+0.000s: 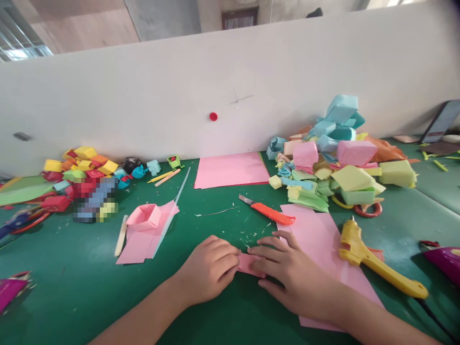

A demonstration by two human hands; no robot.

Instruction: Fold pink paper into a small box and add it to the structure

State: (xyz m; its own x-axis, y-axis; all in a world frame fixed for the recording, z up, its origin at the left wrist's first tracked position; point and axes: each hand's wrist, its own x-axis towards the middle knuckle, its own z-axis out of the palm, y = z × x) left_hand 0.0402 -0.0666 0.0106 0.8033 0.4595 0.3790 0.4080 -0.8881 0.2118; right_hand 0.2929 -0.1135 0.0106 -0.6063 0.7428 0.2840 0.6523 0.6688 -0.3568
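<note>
A small folded piece of pink paper (247, 265) lies on the green table between my two hands. My left hand (212, 266) is closed, with its fingertips gripping the paper's left end. My right hand (287, 263) has its fingers spread, and they rest on the paper's right end, covering part of it. An orange utility knife (273, 213) with its blade out lies just beyond my right hand. Under my right forearm is a larger pink sheet (316, 230). To the left, a folded pink paper box (144, 217) sits on pink paper pieces (138, 247).
A yellow glue gun (381, 273) lies at the right on the pink sheet. Heaps of coloured paper boxes (355, 153) stand against the white partition (161, 96). Pink sheets (232, 170) lie at the back. A wooden stick (121, 235) and a clear glue stick (182, 187) lie left.
</note>
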